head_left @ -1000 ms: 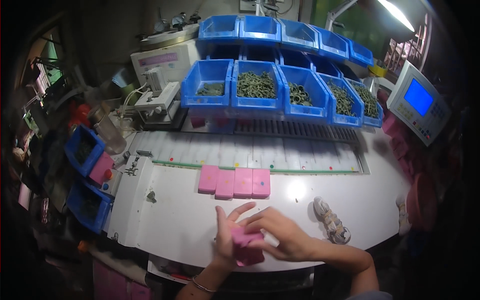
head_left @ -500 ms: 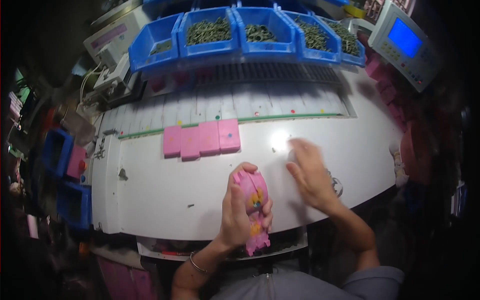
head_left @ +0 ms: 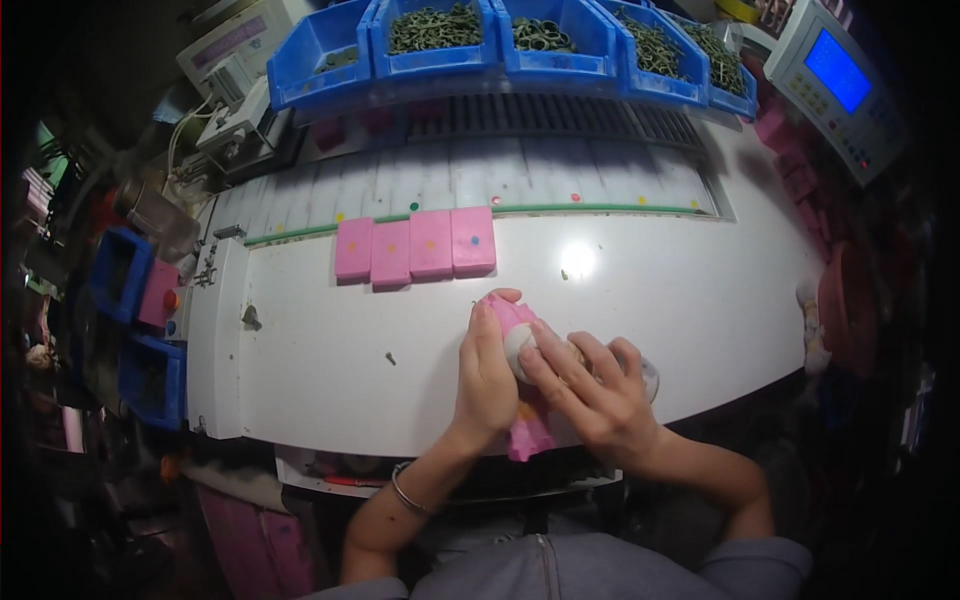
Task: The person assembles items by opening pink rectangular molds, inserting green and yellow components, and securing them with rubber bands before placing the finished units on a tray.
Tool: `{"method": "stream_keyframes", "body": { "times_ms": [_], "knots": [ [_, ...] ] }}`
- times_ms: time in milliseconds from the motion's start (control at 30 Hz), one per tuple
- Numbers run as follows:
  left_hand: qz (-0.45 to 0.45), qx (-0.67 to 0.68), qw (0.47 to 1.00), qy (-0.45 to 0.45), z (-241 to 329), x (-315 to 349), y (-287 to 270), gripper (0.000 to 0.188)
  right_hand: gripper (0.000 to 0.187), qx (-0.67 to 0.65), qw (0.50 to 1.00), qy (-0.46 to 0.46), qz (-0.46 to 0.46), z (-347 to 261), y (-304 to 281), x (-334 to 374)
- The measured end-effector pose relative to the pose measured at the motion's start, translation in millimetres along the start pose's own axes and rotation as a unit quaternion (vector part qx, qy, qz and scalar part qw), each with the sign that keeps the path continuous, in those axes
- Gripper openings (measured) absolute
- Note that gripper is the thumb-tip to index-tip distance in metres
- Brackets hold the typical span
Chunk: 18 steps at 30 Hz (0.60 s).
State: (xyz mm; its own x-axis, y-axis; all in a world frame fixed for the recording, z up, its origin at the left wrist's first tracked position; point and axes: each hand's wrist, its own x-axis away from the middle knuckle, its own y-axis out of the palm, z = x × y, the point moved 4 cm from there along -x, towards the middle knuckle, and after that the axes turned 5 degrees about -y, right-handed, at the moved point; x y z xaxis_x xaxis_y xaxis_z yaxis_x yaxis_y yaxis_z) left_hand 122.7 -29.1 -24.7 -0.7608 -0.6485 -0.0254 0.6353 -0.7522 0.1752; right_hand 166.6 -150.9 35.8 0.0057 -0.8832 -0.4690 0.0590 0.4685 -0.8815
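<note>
My left hand [head_left: 484, 385] is closed round a pink, soft-looking piece [head_left: 532, 438] with notched edges and a yellow patch, held upright over the near side of the white table. My right hand [head_left: 600, 400] presses a white, rounded wad-like thing [head_left: 517, 350] against the face of the pink piece. Its fingers cover much of the wad, so its exact kind is unclear. A greyish-white round object [head_left: 651, 380] shows partly behind my right hand. Beyond, four-sided pink blocks [head_left: 431, 245] with coloured dots stand side by side.
Blue bins [head_left: 435, 60] with small dark-green parts line the back above a slatted panel [head_left: 420, 180]. A control box with a blue screen [head_left: 838, 72] stands at right. Small bits [head_left: 391, 358] lie on the white table [head_left: 330, 330]. More blue bins [head_left: 152, 385] are at left.
My right hand has come left to the pink piece and now presses a white wad on it. The view has shifted slightly, and the pink piece is turned in my left hand.
</note>
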Motion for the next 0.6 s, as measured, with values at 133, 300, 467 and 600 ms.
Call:
{"method": "stream_keyframes", "body": {
  "times_ms": [133,300,467,600],
  "knots": [
    [-0.023,0.115,0.976,-0.184,11.8,4.0,1.8,0.043,0.047,-0.041,0.997,0.021,-0.057,11.5,-1.3,-3.8],
    [-0.006,0.057,0.993,-0.107,1.2,-3.2,-0.7,0.042,0.047,-0.034,0.999,0.022,-0.007,6.9,9.9,1.5],
    [-0.023,0.107,0.978,-0.177,-5.0,1.1,-0.6,0.043,0.047,-0.075,0.994,0.073,0.031,13.3,7.0,3.6],
    [-0.017,0.070,0.987,-0.142,-1.6,-0.1,0.0,0.043,0.047,-0.045,0.998,0.033,-0.012,2.8,7.8,6.0]
  ]
}}
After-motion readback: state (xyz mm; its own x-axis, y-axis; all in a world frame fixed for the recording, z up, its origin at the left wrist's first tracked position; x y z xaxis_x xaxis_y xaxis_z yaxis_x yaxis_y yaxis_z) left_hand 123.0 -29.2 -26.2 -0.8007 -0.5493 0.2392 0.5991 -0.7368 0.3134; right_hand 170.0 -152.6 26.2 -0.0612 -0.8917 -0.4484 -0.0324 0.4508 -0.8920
